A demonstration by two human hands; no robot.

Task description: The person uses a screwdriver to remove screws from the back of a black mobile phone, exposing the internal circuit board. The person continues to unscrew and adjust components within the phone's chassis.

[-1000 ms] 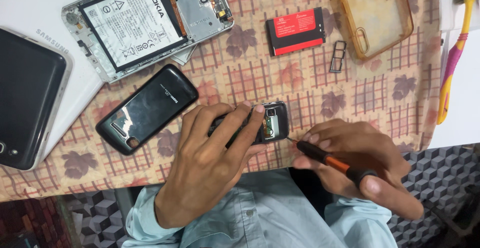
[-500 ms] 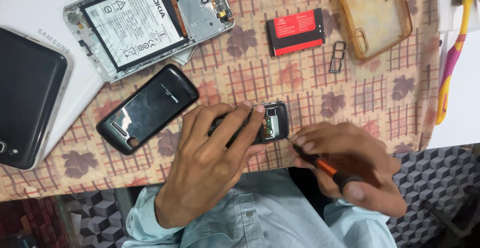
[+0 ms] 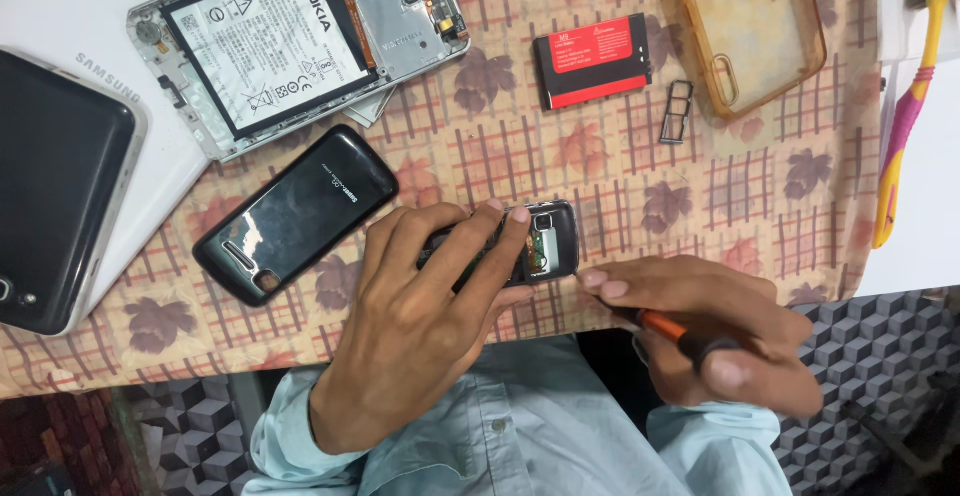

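Left hand [image 3: 420,326] gripping small phone [image 3: 530,244] lying left-right, right hand [image 3: 710,331] holding screwdriver [image 3: 670,328]

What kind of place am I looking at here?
Probably a phone repair bench: an opened smartphone with its battery bared, a loose red battery, and the right hand holding a screwdriver beside a small phone.

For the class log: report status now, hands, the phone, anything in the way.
Left hand grips small opened phone. Right hand holds orange-and-black screwdriver beside its edge. Black back cover lies left, apart.
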